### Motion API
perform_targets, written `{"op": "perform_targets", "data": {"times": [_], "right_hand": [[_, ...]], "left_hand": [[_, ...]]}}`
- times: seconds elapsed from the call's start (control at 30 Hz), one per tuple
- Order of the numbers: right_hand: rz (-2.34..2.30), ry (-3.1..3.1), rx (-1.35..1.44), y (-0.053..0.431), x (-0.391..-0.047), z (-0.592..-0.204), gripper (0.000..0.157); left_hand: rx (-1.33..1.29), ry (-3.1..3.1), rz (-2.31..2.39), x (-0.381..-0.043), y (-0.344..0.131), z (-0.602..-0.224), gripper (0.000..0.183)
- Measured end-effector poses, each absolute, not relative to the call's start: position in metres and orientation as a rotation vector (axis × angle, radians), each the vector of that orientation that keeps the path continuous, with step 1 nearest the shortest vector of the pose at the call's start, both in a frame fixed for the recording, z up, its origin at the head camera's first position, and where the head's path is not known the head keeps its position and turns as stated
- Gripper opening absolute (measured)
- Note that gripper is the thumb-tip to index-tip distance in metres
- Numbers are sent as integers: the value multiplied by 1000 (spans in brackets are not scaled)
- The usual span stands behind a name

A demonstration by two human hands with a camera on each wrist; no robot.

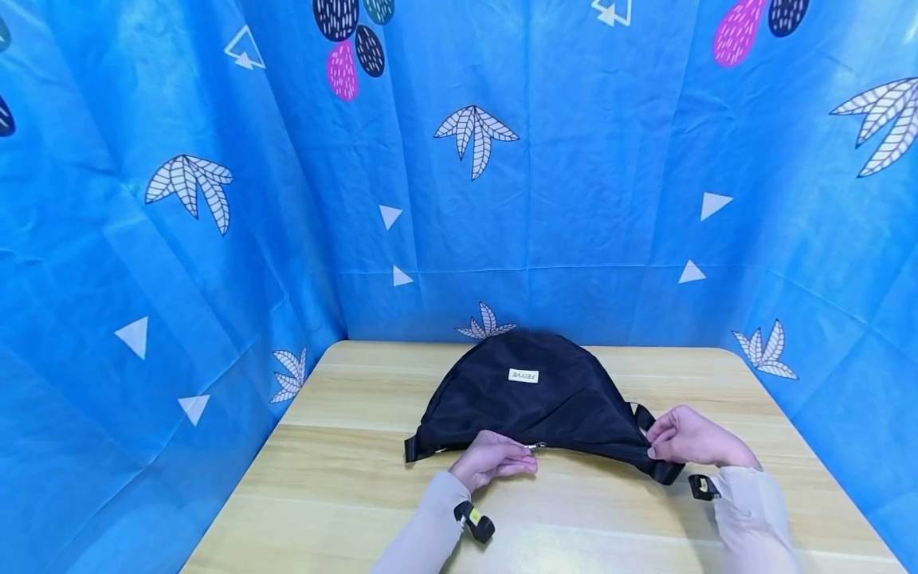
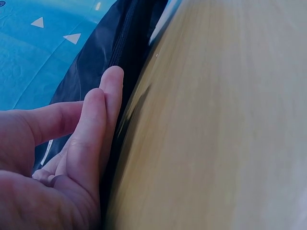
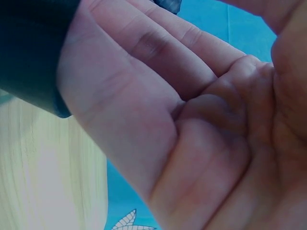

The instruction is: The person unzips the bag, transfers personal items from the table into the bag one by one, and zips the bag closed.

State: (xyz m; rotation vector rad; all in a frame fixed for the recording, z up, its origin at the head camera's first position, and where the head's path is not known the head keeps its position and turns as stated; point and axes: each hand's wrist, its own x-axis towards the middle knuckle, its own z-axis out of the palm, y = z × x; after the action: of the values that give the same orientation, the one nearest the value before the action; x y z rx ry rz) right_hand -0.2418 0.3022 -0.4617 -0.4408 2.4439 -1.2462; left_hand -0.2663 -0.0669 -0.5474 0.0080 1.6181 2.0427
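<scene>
A black half-moon bag (image 1: 531,399) lies on the table, its curved side toward the back and its white label upside down. Along its straight near edge runs a zipper (image 2: 121,40). My left hand (image 1: 495,458) pinches the metal zipper pull (image 1: 538,446) near the middle of that edge. The left wrist view shows the fingers against the dark fabric, the pull hidden behind them. At the bag's right end, my right hand (image 1: 696,437) grips the corner between thumb and fingers, beside a black strap loop (image 1: 643,416). The right wrist view shows mostly the curled palm and fingers.
The light wooden table (image 1: 344,494) has rounded far corners. Blue patterned curtain (image 1: 595,191) stands behind it and along both sides, close behind the bag's curved top. A short black strap end (image 1: 411,449) sticks out at the bag's left corner. Black bands sit on both wrists.
</scene>
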Motion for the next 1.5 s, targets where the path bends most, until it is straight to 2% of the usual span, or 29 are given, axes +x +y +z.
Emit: {"op": "perform_targets", "data": {"times": [1.5], "right_hand": [[-1258, 2438, -433, 303, -240, -461, 23]], "left_hand": [[17, 1635, 2026, -268, -85, -547, 20]]}}
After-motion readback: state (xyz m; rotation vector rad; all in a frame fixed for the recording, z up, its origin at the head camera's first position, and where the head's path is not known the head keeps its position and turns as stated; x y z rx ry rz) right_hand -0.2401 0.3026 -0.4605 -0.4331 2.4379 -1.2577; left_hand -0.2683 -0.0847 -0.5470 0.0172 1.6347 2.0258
